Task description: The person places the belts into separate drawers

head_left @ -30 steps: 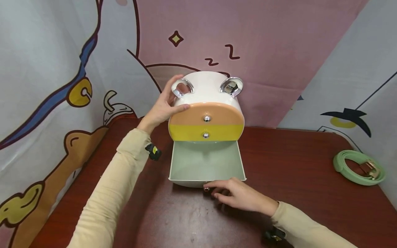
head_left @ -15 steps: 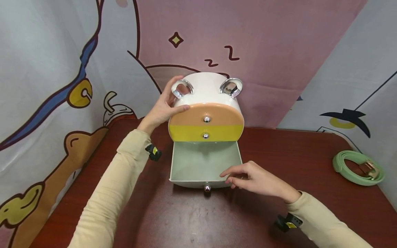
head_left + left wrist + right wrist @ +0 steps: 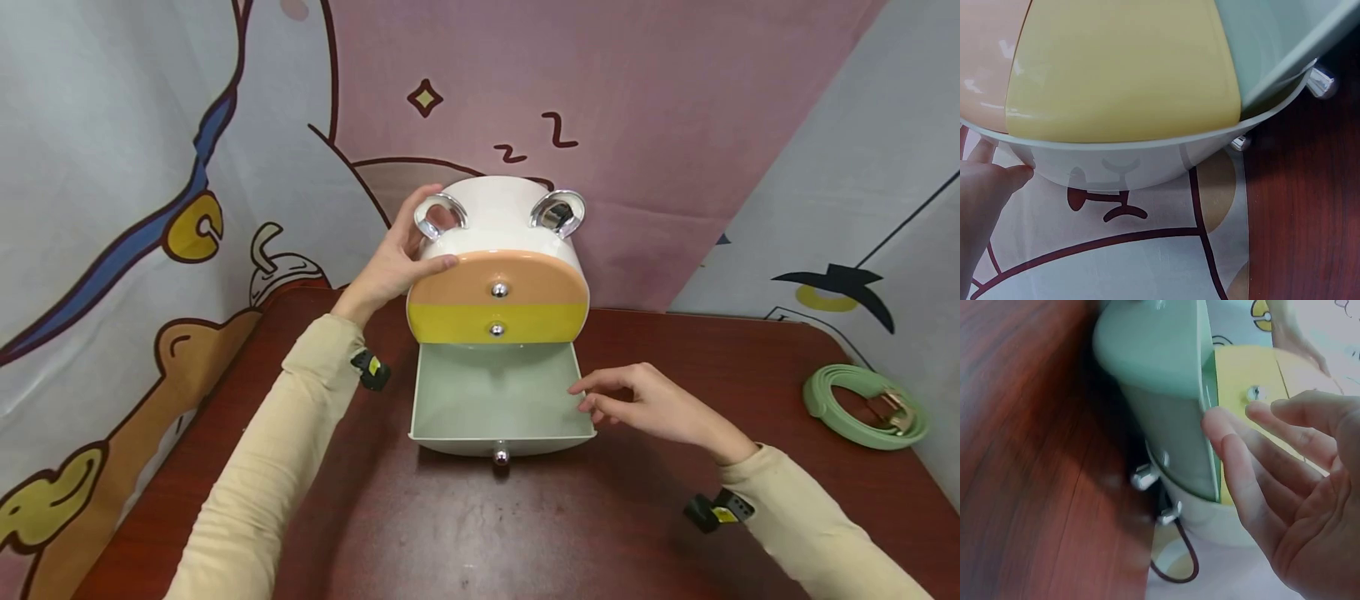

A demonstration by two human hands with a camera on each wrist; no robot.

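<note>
A small drawer cabinet (image 3: 501,225) with a white rounded body and silver ear rings stands on the table. Its orange top drawer (image 3: 457,283) and yellow middle drawer (image 3: 450,321) are closed, while the pale green bottom drawer (image 3: 480,404) is pulled out, with nothing visible inside. My left hand (image 3: 393,258) holds the cabinet's upper left side, thumb at the front edge and fingers behind the left ear ring. By the green drawer's right wall hovers my right hand (image 3: 652,404), fingers loosely bent, holding nothing. The drawer's silver knob (image 3: 501,454) is free of both hands.
A coiled green belt (image 3: 843,412) with a gold-coloured buckle lies at the right of the dark red table (image 3: 675,350). A cartoon-printed cloth (image 3: 637,100) hangs behind the cabinet and along the left side.
My right hand has let go of the green drawer's knob and moved up and right to the drawer's right side. My left hand and the open drawer have stayed in place.
</note>
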